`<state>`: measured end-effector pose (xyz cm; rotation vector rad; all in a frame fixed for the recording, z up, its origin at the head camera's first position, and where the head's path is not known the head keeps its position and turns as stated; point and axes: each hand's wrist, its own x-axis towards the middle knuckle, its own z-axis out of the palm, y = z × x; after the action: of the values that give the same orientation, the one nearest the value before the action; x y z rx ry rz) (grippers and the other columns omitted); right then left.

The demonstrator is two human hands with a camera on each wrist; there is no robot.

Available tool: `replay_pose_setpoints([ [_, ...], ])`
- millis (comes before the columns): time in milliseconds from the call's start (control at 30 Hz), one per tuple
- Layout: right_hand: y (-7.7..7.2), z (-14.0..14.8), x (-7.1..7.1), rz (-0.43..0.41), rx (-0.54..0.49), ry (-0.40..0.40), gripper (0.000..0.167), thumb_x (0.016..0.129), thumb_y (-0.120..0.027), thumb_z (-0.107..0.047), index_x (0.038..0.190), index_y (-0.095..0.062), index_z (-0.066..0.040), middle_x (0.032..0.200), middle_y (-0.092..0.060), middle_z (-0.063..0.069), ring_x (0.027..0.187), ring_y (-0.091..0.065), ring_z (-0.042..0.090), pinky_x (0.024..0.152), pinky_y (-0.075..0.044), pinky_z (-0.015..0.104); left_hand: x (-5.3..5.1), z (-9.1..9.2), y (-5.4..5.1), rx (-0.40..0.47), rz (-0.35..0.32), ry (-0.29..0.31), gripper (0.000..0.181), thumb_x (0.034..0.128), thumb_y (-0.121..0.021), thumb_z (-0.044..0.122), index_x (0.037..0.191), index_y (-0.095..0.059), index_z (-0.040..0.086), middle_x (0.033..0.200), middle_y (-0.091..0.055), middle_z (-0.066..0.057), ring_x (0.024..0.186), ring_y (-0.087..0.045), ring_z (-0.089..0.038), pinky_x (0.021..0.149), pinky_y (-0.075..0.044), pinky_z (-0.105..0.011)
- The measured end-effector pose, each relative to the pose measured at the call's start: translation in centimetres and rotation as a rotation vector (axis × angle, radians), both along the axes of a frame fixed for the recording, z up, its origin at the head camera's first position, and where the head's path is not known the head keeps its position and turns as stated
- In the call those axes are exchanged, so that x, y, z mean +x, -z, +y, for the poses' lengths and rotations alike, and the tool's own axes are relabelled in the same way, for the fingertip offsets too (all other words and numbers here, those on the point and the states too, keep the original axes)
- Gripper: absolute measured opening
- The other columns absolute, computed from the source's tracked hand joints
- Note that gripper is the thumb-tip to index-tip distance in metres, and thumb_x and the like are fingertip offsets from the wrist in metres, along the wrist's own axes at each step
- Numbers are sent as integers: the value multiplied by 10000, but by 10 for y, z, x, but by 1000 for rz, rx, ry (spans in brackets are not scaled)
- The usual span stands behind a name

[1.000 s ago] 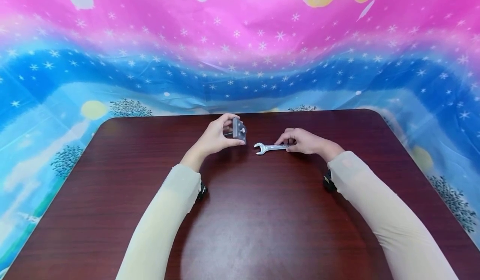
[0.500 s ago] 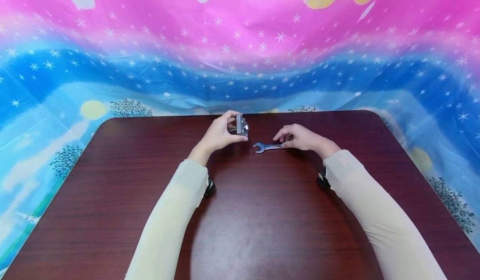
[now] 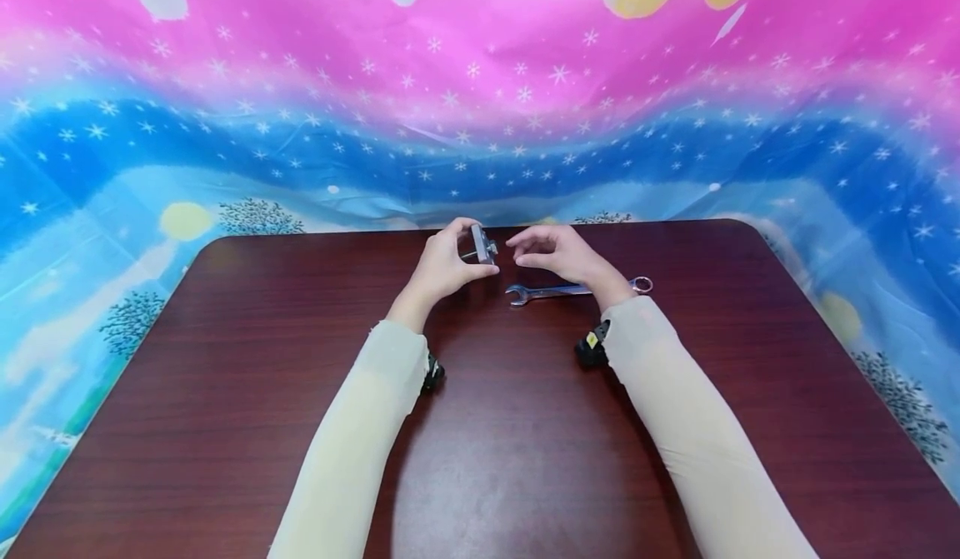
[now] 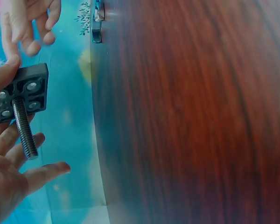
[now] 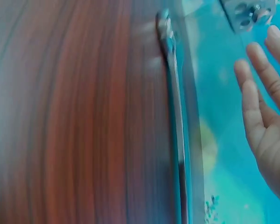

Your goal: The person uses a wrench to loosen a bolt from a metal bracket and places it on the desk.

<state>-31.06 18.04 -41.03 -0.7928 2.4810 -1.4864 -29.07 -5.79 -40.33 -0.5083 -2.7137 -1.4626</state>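
My left hand (image 3: 442, 267) pinches a small grey square plate (image 3: 481, 245) between thumb and fingers, raised above the table's far side. A threaded bolt (image 4: 23, 126) runs through the plate and sticks out toward my left palm. On the plate's other face a nut or bolt head (image 5: 260, 15) shows, with holes around it. My right hand (image 3: 558, 252) is just right of the plate, fingers loosely bent and holding nothing. Below it a silver combination wrench (image 3: 551, 291) lies on the table, its open end to the left; my right wrist covers part of its handle.
The dark red-brown wooden table (image 3: 487, 426) reaches back to a pink and blue printed cloth (image 3: 480, 109) hung behind and around it. A black wrist camera (image 3: 592, 347) sits under my right cuff.
My right hand has let go of the wrench, leaving it on the table, and has moved left and up toward the plate. My left hand has shifted slightly right with the plate.
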Motion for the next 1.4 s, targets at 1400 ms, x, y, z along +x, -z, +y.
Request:
replay_pose_setpoints([
  [1400, 9, -39, 12, -9, -338, 140, 224, 957, -646, -69, 1143, -666, 55, 945, -680, 19, 816, -652, 148, 762, -583, 333, -1, -1, 7, 127, 133, 106, 682, 757, -880, 224, 1373, -589, 211, 1227, -611, -35, 1146, -639, -227, 1001, -539, -396],
])
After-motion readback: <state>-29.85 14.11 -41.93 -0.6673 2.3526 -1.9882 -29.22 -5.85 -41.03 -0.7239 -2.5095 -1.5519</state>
